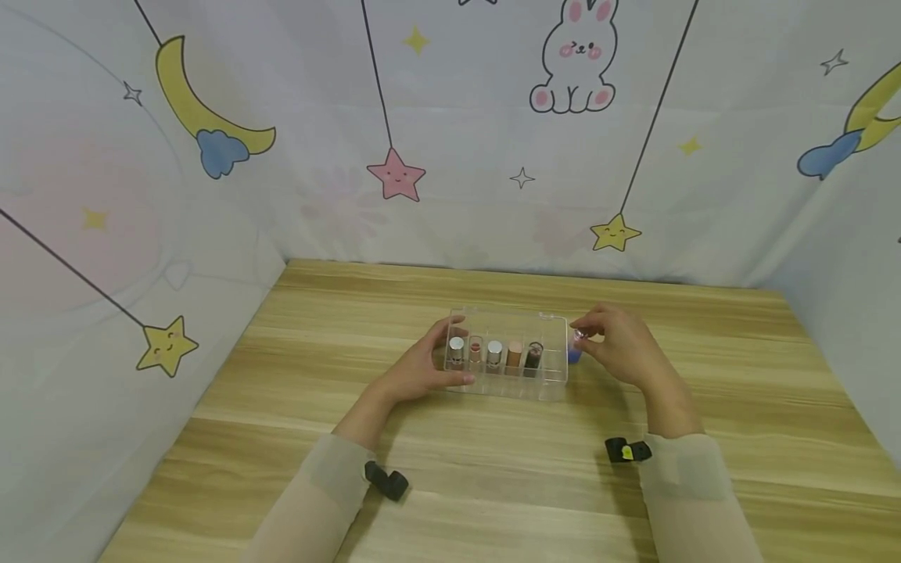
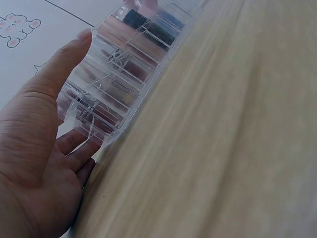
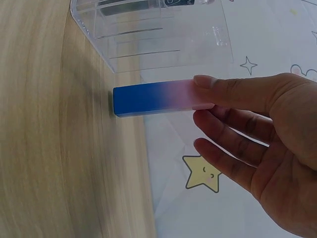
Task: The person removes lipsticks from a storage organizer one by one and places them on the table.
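Head view shows, closest to the wearer, two pale sleeves, each with a black wrist device strapped near its cuff. Beyond them, the left hand grips the left end of a clear plastic box, spread about as wide as the box is deep: thumb along the near wall, fingers bent round the far side. Holding it from both sides probably stops the box sliding on the table, where it appears to rest.

At the other end, the right hand pinches a blue-and-pink tube by its pink top, thumb against finger, the gap no wider than the tube; the lower fingers curve loosely away from it. Taking only the top leaves the blue end free below, likely so that the fingers stay out of the way of the box. The tube is upright, just beside the box's right wall and outside it; whether its foot touches the wood, I cannot tell.

Inside the box, five lipsticks stand in a row from the left end, the thin dividers seemingly there to prop them and space them apart.

Farthest off hangs a white cloth printed with a rabbit and a yellow star.
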{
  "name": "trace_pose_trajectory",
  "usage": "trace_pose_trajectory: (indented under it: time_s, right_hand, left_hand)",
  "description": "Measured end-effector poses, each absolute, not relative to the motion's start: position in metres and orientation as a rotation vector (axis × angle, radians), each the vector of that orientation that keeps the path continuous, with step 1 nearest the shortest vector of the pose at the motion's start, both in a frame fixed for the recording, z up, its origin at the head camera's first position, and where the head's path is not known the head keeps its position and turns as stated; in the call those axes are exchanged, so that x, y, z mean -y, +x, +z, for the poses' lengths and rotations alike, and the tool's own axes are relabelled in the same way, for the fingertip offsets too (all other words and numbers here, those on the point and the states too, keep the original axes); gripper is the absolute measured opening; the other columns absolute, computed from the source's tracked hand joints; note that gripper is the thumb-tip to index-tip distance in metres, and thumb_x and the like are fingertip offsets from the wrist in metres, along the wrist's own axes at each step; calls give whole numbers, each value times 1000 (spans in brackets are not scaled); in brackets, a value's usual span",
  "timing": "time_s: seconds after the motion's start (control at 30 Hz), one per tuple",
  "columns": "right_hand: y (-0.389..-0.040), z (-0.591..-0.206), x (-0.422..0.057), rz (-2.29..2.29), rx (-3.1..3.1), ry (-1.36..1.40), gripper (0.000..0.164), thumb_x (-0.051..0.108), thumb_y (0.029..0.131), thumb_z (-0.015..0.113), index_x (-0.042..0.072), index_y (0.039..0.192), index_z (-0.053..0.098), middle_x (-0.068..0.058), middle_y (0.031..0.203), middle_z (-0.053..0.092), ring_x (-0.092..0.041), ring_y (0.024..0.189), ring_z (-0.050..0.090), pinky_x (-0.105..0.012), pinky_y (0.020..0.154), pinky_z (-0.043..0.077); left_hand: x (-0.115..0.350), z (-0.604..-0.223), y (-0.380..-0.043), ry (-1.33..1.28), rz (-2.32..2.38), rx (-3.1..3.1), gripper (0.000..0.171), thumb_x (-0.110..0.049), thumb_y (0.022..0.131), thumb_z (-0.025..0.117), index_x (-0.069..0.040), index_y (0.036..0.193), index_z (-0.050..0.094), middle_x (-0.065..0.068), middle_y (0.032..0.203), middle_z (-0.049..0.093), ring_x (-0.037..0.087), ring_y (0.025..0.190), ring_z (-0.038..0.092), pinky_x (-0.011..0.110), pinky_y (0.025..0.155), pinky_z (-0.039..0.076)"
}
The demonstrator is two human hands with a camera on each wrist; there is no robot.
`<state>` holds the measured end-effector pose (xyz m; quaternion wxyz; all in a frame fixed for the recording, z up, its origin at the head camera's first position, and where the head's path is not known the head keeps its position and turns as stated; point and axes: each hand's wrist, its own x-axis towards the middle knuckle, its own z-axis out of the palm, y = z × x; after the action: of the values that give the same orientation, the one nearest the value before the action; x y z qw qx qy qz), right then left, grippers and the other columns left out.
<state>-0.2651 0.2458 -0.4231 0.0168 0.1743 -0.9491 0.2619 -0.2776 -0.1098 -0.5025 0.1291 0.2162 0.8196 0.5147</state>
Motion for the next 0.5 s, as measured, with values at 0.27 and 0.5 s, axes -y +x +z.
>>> trace_pose_trajectory:
  time_s: [0.27, 0.5]
  right_hand:
    - [-266, -425, -246, 815, 2959, 543, 27, 10, 94, 76, 1, 119, 75, -13, 112, 71, -34, 104, 70, -56, 95, 53]
    - [-267, -427, -248, 817, 2964, 530, 27, 9, 94, 75, 1, 119, 75, -14, 113, 71, -34, 104, 70, -56, 95, 54]
  left_hand:
    - [110, -502, -278, 621, 1503, -2370, 102, -39, 81, 90, -37, 161, 27, -3, 156, 48, 27, 152, 39, 62, 124, 27]
    - [110, -503, -278, 630, 1506, -2363, 102, -40, 81, 90, -35, 161, 27, -3, 155, 48, 28, 152, 39, 62, 123, 27]
